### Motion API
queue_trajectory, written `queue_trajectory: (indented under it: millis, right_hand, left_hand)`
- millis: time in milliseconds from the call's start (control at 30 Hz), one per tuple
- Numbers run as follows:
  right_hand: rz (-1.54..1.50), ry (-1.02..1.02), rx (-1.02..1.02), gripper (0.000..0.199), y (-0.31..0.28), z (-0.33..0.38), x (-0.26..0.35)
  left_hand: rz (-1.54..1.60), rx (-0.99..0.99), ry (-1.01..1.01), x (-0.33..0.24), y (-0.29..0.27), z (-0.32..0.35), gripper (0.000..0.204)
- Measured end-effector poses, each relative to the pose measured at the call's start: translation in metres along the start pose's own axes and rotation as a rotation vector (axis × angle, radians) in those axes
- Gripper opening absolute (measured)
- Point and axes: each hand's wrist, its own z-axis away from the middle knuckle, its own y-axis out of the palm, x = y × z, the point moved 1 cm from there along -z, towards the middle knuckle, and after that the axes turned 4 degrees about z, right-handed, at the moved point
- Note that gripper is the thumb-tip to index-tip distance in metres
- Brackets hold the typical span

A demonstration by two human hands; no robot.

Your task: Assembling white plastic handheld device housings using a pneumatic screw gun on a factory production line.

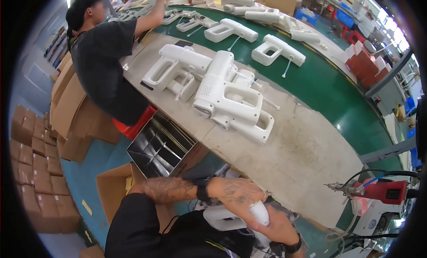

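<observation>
Both of my hands are low in the head view, in front of my lap. My left hand, tattooed and with a black wristband, lies over a white gun-shaped plastic housing. My right hand grips the same housing from the right, around its rounded white end. Most of the housing is hidden by my hands and dark clothing.
A pile of several white gun-shaped housings lies on the grey bench, with more on the green conveyor belt. A red powered screwdriver hangs at the right. A black divider box stands below the bench. A co-worker sits at the upper left beside cardboard boxes.
</observation>
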Motion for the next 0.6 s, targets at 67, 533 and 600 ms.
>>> queue_trajectory:
  millis: [67, 533, 600]
  right_hand:
    - [0.034, -0.091, -0.018, 0.073, -0.005, 0.007, 0.003]
    - [0.255, 0.076, -1.423, 0.037, 0.053, 0.138, 0.000]
    - [-0.241, 0.237, -1.517, 0.034, 0.105, 0.153, -0.007]
  left_hand:
    - [-0.319, 0.184, 0.031, -0.020, -0.005, -0.009, 0.076]
    - [-0.312, 0.337, 0.063, -0.042, 0.070, -0.135, 0.063]
    - [-0.071, 0.298, -0.053, -0.037, 0.119, -0.148, 0.059]
